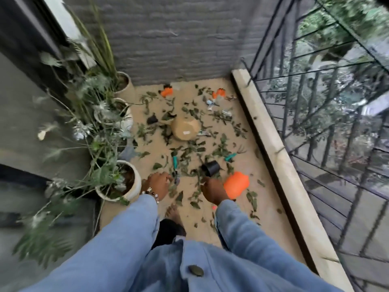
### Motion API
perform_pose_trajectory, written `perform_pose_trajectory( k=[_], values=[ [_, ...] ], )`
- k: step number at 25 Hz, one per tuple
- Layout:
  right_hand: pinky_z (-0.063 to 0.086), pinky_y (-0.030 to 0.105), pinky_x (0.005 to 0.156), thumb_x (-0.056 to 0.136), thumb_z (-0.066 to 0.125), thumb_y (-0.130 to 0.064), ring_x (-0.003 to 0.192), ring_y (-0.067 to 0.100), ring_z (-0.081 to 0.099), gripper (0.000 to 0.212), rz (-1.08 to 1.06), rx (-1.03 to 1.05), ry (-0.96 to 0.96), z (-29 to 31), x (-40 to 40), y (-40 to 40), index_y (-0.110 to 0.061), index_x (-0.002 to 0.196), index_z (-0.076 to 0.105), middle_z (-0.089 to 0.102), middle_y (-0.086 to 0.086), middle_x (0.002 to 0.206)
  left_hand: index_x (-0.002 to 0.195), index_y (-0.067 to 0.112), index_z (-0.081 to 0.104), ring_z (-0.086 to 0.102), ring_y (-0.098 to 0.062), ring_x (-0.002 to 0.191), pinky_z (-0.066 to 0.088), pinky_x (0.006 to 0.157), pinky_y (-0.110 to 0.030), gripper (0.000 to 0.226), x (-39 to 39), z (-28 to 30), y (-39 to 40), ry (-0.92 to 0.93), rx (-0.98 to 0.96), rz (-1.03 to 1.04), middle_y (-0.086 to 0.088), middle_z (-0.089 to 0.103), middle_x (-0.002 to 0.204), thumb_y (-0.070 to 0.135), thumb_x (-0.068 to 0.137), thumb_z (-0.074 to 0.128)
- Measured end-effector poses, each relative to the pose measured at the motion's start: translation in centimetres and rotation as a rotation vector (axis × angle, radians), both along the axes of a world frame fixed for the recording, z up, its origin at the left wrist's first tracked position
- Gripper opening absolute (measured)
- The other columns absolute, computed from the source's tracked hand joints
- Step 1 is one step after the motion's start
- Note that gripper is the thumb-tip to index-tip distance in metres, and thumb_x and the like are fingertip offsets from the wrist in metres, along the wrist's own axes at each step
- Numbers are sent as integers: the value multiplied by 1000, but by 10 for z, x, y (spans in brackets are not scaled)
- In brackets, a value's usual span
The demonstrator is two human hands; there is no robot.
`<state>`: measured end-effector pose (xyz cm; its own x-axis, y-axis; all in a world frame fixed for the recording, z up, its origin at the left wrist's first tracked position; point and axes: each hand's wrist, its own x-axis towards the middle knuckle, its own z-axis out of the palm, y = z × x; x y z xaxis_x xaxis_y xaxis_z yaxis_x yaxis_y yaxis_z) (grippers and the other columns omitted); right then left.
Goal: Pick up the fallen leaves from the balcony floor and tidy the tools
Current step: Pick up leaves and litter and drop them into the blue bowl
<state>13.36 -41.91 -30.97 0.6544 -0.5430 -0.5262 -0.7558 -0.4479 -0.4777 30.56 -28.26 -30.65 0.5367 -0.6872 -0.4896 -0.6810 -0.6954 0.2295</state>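
Both our hands are low over the near floor: the left hand (157, 182) beside the green-handled shears (175, 165), the right hand (212, 191) over leaves (179, 197); blur hides either grip. We should gather near leaves first, avoiding blades.

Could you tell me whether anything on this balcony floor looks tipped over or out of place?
Yes. A small black pot lies on its side, a tan pot sits tilted, and leaves are scattered among them.
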Motion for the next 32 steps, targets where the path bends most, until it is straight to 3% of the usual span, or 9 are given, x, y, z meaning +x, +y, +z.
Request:
perform_pose_trajectory(
  k=[4, 7, 15, 22, 26, 32],
  values=[
    [45, 32, 80, 94, 51, -16, 104, 36, 60, 26, -14, 17, -36, 12, 91, -37, 1, 109, 62, 66, 22, 108, 127, 23, 52, 52, -31, 119, 44, 97, -44, 33, 94, 10, -20, 0, 36, 57, -6, 58, 128, 25, 94, 49],
    [44, 35, 86, 95, 50, -17, 105, 35, 60, 29, -39, 11, -75, 23, 146, -68, 2, 114, 61, 66, 22, 110, 130, 23, 53, 58, -32, 113, 49, 92, -45, 35, 151, 16, -47, -19, -16, 133, -9, 61, 125, 24, 94, 49],
    [43, 36, 91, 92, 53, -16, 110, 37, 58, 29, -82, -51, -35, 14, 229, -156, -3, 115, 64, 66, 21, 114, 130, 22, 53, 53, -29, 118, 46, 95, -39, 36, 221, 6, -141, 38, -64, 122, -8, 58, 128, 21, 94, 49],
    [44, 31, 88, 93, 55, -19, 108, 34, 60, 28, -61, -6, -56, 20, 305, -287, -7, 116, 64, 67, 17, 113, 130, 19, 52, 54, -30, 118, 46, 93, -39, 35, 302, 17, -252, -16, 0, 161, -8, 58, 129, 23, 96, 46],
    [45, 31, 87, 90, 53, -25, 108, 35, 61, 31, -124, -32, -69, 23, 360, -368, -8, 111, 69, 68, 16, 114, 132, 21, 52, 55, -32, 116, 46, 94, -39, 38, 344, 18, -315, 25, -65, 189, -11, 59, 127, 19, 95, 48],
    [44, 27, 87, 91, 58, -21, 110, 32, 60, 26, -232, 14, -24, 9, 420, -403, -11, 113, 68, 68, 14, 115, 126, 22, 56, 56, -31, 114, 47, 93, -38, 35, 412, 11, -357, 8, -31, 166, -8, 59, 124, 18, 92, 49]
  ],
)
